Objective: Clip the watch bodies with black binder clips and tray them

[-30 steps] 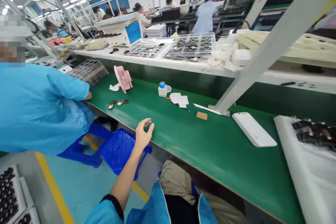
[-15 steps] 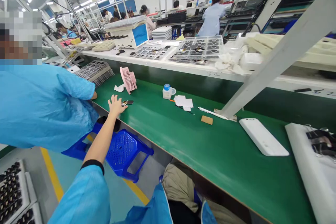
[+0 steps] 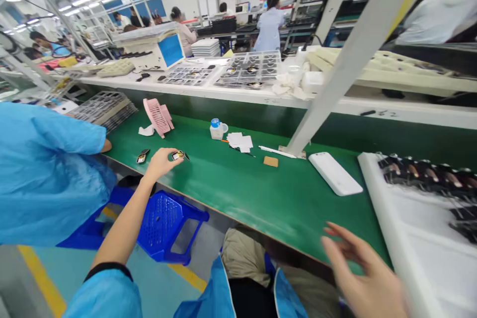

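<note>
Over the green bench top, my left hand pinches a small smartwatch-like device between thumb and fingers. Its yellowish inside shows, and a dark flap juts out on its right. A second such device lies on the bench to the left of that hand, with a dark piece at its top. My right hand hovers at the lower right, thumb and fingers apart and nothing between them. It is slightly blurred, close to the white foam tray holding several dark parts with a metallic shine.
A pink fan, a blue-capped bottle, white paper slips, a white pen-like stick, a tan block and a white case lie along the bench. A slanted post rises behind. A co-worker's blue sleeve is at left.
My left hand has lifted one device off the bench, baring the second one beside it. My right hand has come into view at the lower right. The view has turned rightward.
</note>
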Demonstrator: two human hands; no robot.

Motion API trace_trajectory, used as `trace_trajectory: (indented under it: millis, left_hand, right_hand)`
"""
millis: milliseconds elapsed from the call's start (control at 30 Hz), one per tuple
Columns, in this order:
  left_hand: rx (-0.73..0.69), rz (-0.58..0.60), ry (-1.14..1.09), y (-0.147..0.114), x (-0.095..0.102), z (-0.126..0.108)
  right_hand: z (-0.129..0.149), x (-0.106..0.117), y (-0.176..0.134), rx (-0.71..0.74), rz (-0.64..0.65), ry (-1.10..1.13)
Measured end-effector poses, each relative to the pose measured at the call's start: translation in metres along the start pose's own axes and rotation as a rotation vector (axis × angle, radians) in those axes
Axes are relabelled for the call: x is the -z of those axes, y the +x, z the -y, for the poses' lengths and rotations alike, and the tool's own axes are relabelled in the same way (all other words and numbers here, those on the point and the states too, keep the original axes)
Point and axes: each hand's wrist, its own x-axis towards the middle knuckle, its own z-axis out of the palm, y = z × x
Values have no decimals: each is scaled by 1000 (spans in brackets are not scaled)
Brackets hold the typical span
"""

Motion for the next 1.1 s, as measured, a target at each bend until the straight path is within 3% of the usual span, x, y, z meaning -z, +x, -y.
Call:
trace_trajectory:
  millis: [133,200,267,367,467,667,800,967,1100]
  left_hand:
    - [-200,74,-245,-45,-25,-88]
    - [-317,146,-422,-74,-33,-134]
    - [-387,224,-534,-102,-37,-173]
    - [-447,302,-614,-131,-42,-210]
    - [-455,317,-639,-146,-53,-225]
    - [-336,302,-730,-159,-76,-236]
    - [-177,316,-821,-168,-93,-238]
    - [146,548,-1213,-177,-112,-235]
    - [385,697,-1520,-186,-116,-234]
  right_hand:
    - [34,-82,-10,-154,201,412]
    - [44,-106,-9,-264,249,621]
    - [47,-115,-6,-404,345,813]
    - [39,-108,-4,-633,628,1039]
    - [28,-95,-8,-752,774,1149]
    - [23,-79,-7,-762,685,1160]
    - [23,-73,3,-679,690,963]
    - [18,-73,19,-636,722,808]
    - [19,-76,28,-649,754,790]
